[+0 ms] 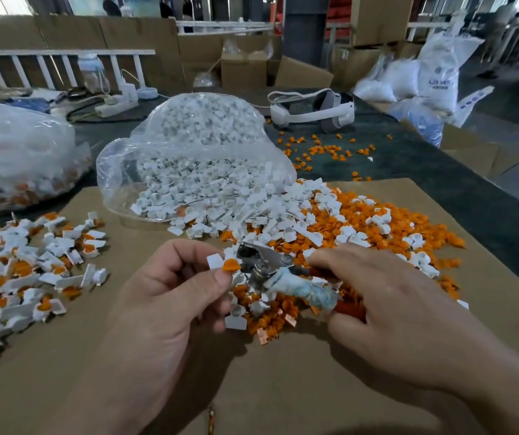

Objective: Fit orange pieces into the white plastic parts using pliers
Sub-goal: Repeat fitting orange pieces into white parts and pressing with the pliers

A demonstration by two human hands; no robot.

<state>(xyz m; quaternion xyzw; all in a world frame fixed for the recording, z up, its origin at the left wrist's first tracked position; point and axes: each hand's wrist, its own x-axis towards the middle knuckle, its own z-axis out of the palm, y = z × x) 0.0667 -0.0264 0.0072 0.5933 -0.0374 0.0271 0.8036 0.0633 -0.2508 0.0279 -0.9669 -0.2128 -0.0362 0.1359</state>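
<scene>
The left hand (170, 296) pinches a small white part (215, 261) with an orange piece (230, 264) seated at its end, fingers pressed together on it, just above the loose pile (330, 227) of white and orange bits on the cardboard-covered worktop (283, 387). The right hand (387, 309) grips the pliers (270, 268), fingers wrapped on red handles bound in pale tape, metal jaws parted beside the orange piece. Fitted parts (25, 268) lie to the left, an open bag (195, 158) behind
</scene>
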